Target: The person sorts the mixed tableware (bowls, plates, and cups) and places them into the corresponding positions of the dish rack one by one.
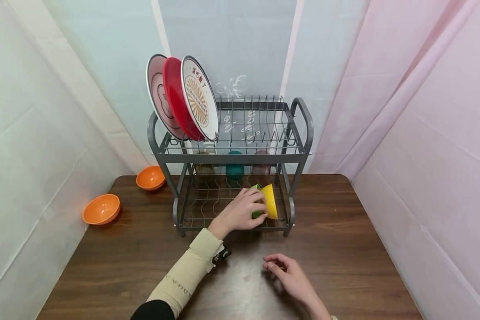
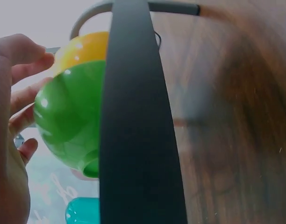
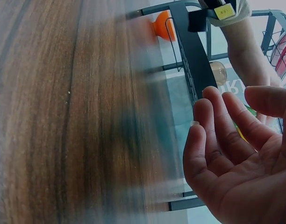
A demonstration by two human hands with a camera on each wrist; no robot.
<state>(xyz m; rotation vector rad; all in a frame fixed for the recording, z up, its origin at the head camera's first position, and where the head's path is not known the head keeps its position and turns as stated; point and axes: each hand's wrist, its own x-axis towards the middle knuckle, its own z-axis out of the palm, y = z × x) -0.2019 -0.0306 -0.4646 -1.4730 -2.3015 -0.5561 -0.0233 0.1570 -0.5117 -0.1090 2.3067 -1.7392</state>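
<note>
On the lower tier of a dark dish rack [image 1: 232, 158], my left hand [image 1: 242, 211] reaches in at the right end. Its fingers curl about a green bowl [image 2: 70, 114], their tips close to a yellow bowl [image 1: 270, 202] beside it. Both bowls stand on their sides; the rack's dark bar hides part of them in the left wrist view. My right hand [image 1: 290, 275] hovers in front of the rack with nothing in it, fingers loosely bent and palm showing in the right wrist view.
Two orange bowls, one nearer [image 1: 101, 209] and one farther [image 1: 150, 178], sit left of the rack. A pink plate [image 1: 160, 84], a red plate [image 1: 174, 93] and a white patterned plate [image 1: 200, 98] lean on the upper tier. Behind the lower tier shows a teal cup [image 1: 234, 166].
</note>
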